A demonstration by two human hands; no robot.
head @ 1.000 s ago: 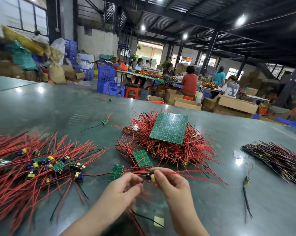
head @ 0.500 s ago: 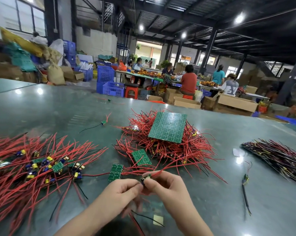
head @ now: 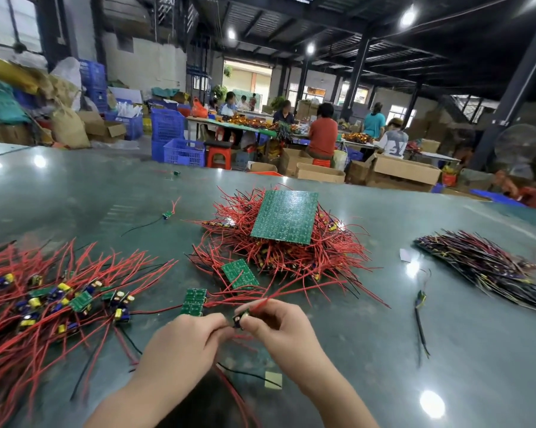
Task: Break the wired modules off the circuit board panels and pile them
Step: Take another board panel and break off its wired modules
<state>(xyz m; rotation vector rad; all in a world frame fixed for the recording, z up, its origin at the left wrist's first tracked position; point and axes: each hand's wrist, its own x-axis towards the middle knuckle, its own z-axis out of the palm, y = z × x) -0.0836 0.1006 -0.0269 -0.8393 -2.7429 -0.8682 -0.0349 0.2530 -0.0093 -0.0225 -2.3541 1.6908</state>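
**At six o'clock on the green table: a module held between two hands**

At the near edge of the table (head: 445, 350), around six o'clock, the two hands meet over the work. The right hand (head: 279, 330) pinches a small wired module (head: 240, 318) between thumb and fingertips, its red lead trailing up toward one o'clock. The left hand (head: 183, 344) has its fingers curled in toward the same spot; it seems to pinch the other side of the piece, but what it grips is hidden behind its own fingers. Holding both sides close probably gives the leverage needed to snap the module at its score line.

Just beyond the hands, at twelve o'clock, lie two small panel pieces: a narrow strip (head: 193, 301) and a tilted fragment (head: 239, 274), kept near, likely as the next to break down. Farther out at one o'clock a full panel (head: 285, 216) rests face down on a heap of red-wired boards (head: 291, 254), the stock not yet separated.

At nine o'clock spreads the pile of finished modules (head: 50, 301), red wires fanned out, yellow and blue parts showing; it sits within easy reach of the left hand. At three o'clock a dark-wired bundle (head: 489, 273) lies well apart, and a loose module (head: 420, 299) lies between it and the hands.
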